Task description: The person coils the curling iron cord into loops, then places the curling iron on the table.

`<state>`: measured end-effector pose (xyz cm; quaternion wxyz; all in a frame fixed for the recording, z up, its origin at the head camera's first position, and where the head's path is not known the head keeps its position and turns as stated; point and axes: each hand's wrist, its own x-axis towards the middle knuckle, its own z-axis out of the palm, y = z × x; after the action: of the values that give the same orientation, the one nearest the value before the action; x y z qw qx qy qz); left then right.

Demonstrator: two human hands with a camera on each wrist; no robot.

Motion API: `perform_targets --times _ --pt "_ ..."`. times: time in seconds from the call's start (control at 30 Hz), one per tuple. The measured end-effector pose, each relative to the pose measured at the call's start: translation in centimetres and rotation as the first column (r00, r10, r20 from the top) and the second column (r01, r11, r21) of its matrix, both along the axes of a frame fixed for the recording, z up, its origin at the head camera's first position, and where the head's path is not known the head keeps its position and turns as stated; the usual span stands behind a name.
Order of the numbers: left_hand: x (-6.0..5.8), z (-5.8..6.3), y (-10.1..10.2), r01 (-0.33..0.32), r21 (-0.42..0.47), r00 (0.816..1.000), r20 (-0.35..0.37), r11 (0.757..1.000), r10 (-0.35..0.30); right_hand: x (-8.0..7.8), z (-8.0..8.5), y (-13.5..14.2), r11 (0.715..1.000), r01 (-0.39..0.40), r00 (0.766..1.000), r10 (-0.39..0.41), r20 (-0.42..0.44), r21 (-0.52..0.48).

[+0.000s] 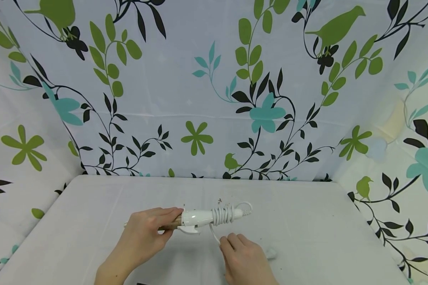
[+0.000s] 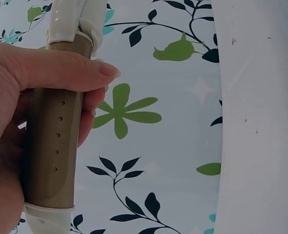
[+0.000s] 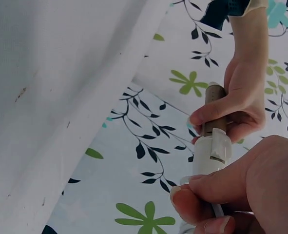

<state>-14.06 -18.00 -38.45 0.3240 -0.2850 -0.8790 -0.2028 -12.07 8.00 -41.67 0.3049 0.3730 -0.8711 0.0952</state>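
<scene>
A hair curling iron (image 1: 196, 217) with a white handle and a brown barrel (image 2: 53, 146) is held sideways over the white table. My left hand (image 1: 146, 229) grips the barrel, thumb across one face and fingers behind it. A row of small holes shows along the barrel in the left wrist view. White cord (image 1: 222, 215) is wound in several turns around the handle's right end, with a small loop by its tip. Below the handle, my right hand (image 1: 246, 257) pinches the cord's loose length between thumb and fingers. In the right wrist view, that hand partly hides the handle.
Beneath the hands lies a white tabletop (image 1: 306, 221) with small dark specks. Cloth (image 1: 157, 79) printed with leaves, birds and flowers stands behind and at both sides. A small white piece (image 1: 271, 253) shows just past the right hand.
</scene>
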Motion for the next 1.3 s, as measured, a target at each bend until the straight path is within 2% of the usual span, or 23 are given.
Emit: perform_targets --times 0.3,0.6,0.77,1.17,1.3 --pt "0.0 -0.1 0.3 0.002 -0.008 1.000 0.005 1.000 -0.002 -0.5 0.6 0.7 0.995 -0.099 0.982 0.095 -0.161 -0.015" --pt "0.2 -0.1 0.5 -0.024 -0.018 0.999 0.034 1.000 0.024 -0.7 1.2 0.9 0.991 -0.128 0.971 0.115 -0.210 -0.045" --pt "0.1 -0.4 0.7 -0.012 -0.027 0.999 0.040 1.000 0.013 -1.1 1.3 1.2 0.986 -0.153 0.952 0.128 -0.279 -0.070" --pt "0.1 -0.8 1.2 0.011 -0.055 0.998 0.060 0.998 -0.008 -1.3 2.4 1.5 0.969 -0.164 0.915 0.079 -0.396 -0.184" --pt "0.2 -0.8 1.5 0.022 -0.064 0.996 0.089 0.998 -0.016 -1.3 2.7 1.6 0.958 -0.154 0.921 0.051 -0.387 -0.240"
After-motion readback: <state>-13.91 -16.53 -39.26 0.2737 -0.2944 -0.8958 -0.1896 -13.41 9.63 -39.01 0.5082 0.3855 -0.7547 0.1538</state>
